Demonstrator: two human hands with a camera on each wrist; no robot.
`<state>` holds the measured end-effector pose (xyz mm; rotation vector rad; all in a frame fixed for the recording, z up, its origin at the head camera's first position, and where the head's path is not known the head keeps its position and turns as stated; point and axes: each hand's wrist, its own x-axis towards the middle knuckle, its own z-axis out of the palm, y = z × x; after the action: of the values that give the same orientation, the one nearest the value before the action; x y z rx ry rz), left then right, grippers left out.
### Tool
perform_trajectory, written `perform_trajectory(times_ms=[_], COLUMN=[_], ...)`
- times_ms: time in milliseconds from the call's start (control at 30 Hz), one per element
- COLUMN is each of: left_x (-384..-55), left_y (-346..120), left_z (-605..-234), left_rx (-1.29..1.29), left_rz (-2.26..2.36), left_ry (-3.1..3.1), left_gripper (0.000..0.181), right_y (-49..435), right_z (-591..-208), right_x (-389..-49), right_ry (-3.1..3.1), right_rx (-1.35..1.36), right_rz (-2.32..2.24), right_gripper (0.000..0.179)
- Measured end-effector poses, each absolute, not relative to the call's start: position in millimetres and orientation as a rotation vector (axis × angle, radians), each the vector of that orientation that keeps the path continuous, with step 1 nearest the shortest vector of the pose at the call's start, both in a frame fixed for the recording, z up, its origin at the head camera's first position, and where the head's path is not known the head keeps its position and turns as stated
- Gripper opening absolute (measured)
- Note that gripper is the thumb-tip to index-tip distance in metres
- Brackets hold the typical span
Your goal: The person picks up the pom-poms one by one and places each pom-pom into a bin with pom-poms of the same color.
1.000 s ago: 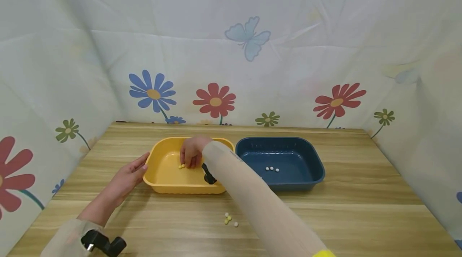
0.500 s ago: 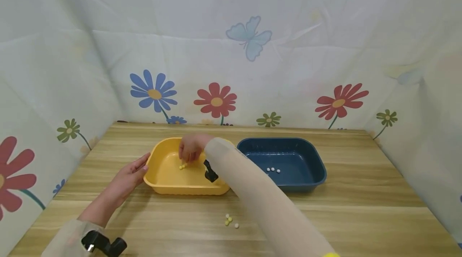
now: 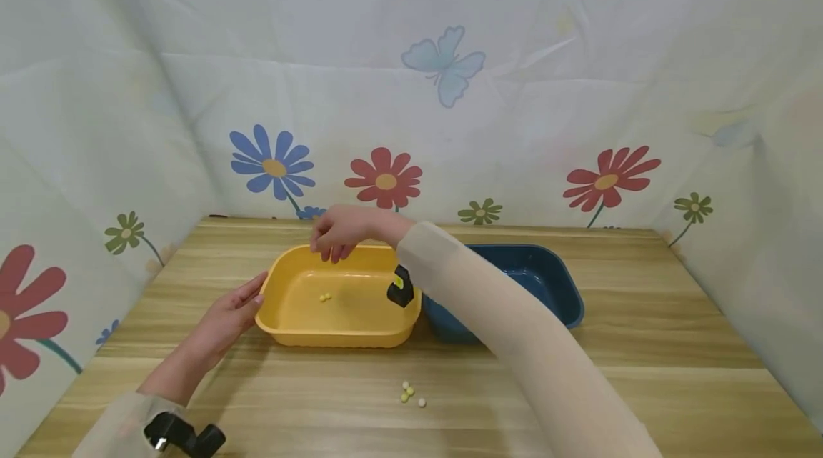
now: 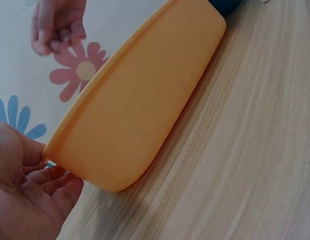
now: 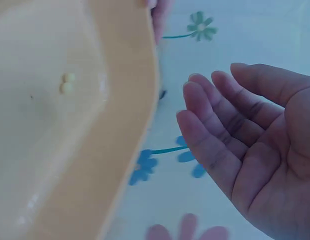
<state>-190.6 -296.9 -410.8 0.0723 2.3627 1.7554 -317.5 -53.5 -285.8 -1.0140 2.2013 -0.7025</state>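
Note:
My left hand (image 3: 226,315) grips the left rim of a yellow plastic bin (image 3: 341,337). The left wrist view shows its thumb at the rim and its fingers against the outer wall. Above the bin's far edge hovers my right hand (image 3: 343,229). In the right wrist view that hand (image 5: 255,135) has loosely bent fingers and holds nothing. Two small yellow balls (image 3: 325,297) lie close together on the bin floor. Beside it stands a dark blue bin (image 3: 543,276), partly hidden by my right forearm, which covers any balls in its near part.
On the wooden table (image 3: 308,401), in front of the bins, lies a small group of yellow and white balls (image 3: 408,391). A white ball (image 3: 421,402) sits just to their right. Behind the table hangs a flower-printed cloth (image 3: 514,122).
My right hand has risen out of the yellow bin toward its far edge, leaving the two yellow balls on the floor. My left hand stays at the rim. My right forearm now hides the white balls.

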Motion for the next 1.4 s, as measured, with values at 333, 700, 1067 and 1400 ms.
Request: perform_trajectory(times_ms=[333, 700, 1067, 1400], left_x=[-190.5, -193.3, -193.2, -192.3], left_y=[-298.0, -299.0, -298.3, -299.7], left_z=[-411.6, -410.5, -408.5, -409.3], left_rx=[0.048, 0.032, 0.022, 0.007], left_rz=[1.700, 1.663, 1.643, 1.634], left_ry=[2.395, 2.411, 2.423, 2.427], left_gripper=[0.064, 0.064, 0.063, 0.063], right_y=[0.9, 56.9, 92.2, 104.3], right_z=[-249.5, -262.3, -317.0, -372.4], right_x=[-281.6, -229.4, -197.5, -180.4], right_ry=[2.235, 2.190, 2.170, 2.157], right_rx=[-1.120, -1.154, -1.094, -1.081], right_rz=[-0.812, -0.928, -0.964, -0.827], right_gripper=[0.017, 0.016, 0.012, 0.008])
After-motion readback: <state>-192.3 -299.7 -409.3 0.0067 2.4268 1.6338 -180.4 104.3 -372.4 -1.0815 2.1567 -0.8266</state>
